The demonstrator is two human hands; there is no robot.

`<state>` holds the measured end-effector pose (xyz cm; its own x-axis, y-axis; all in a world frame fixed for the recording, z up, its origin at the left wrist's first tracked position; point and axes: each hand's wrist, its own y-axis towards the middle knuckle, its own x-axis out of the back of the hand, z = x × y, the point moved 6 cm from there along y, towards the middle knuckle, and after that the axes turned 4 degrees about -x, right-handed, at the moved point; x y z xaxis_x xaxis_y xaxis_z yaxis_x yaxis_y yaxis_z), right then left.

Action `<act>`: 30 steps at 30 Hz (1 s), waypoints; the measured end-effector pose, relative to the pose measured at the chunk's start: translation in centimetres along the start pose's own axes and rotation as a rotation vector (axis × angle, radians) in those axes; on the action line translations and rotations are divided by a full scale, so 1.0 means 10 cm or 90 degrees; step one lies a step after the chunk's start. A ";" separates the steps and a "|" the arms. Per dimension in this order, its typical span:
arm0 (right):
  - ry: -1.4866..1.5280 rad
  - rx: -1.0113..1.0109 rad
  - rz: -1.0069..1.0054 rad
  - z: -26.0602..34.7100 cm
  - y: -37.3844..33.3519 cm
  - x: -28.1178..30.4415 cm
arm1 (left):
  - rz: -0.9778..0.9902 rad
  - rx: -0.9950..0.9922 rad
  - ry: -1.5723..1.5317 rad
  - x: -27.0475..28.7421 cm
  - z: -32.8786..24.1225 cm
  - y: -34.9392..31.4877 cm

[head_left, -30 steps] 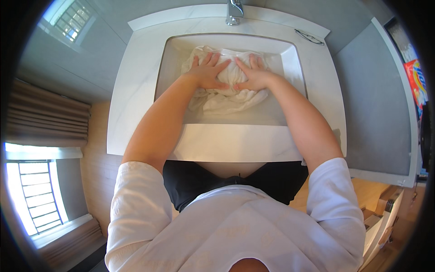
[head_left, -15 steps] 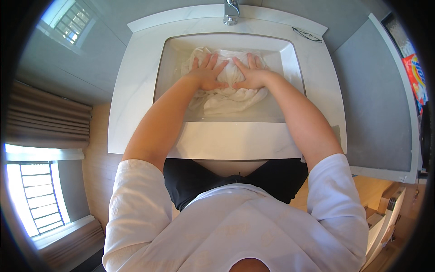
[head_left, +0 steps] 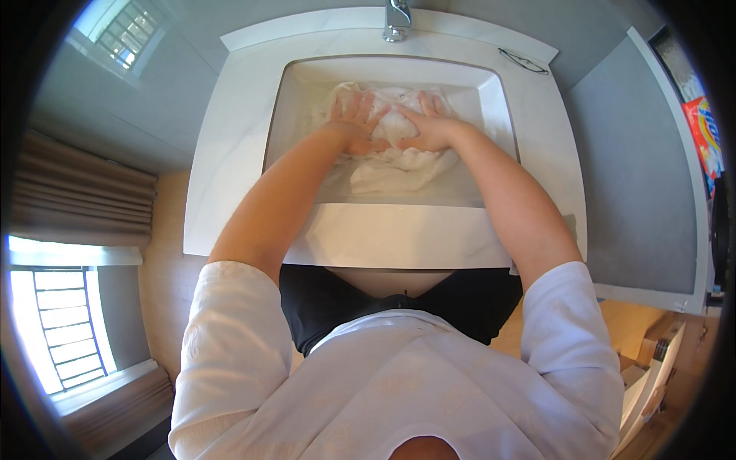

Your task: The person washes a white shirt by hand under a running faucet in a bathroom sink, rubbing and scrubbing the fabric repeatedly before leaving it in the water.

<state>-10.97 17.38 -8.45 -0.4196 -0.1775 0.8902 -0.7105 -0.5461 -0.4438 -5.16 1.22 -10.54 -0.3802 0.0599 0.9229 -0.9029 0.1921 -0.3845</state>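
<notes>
White cloth (head_left: 399, 173) lies bunched up in the water of a white rectangular sink (head_left: 305, 70); its exact kind cannot be told. Both hands press down on it side by side, fingers spread and pointing away from me. My left hand (head_left: 356, 129) rests on the cloth's left part, partly under the water. On its right part lies my right hand (head_left: 431, 129), thumb stretched toward the left one. A white bulge of fabric shows between them. Neither hand is closed around the cloth, and the palms are hidden.
Behind the sink stands a chrome faucet (head_left: 397, 23). A pair of glasses (head_left: 523, 61) lies on the white countertop (head_left: 548, 146), at the back right. Beyond a grey panel (head_left: 636, 176) on the right is a red and blue package (head_left: 704, 136). A curtain (head_left: 80, 195) hangs at the left.
My hands have sunk lower into the water with the cloth, so the fingers look more submerged. The whole view has shifted slightly.
</notes>
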 end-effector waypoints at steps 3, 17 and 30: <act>0.000 0.005 -0.011 0.00 0.02 -0.01 | 0.004 0.003 -0.004 0.01 -0.01 0.00; 0.020 0.016 -0.051 -0.03 0.07 -0.06 | -0.043 0.012 -0.008 0.03 0.00 -0.03; 0.056 0.053 -0.058 -0.09 0.16 -0.09 | -0.094 -0.013 -0.048 0.00 0.07 0.01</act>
<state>-12.25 17.37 -10.01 -0.4064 -0.0542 0.9121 -0.6998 -0.6234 -0.3488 -5.38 0.59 -10.54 -0.2582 -0.0437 0.9651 -0.9461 0.2135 -0.2435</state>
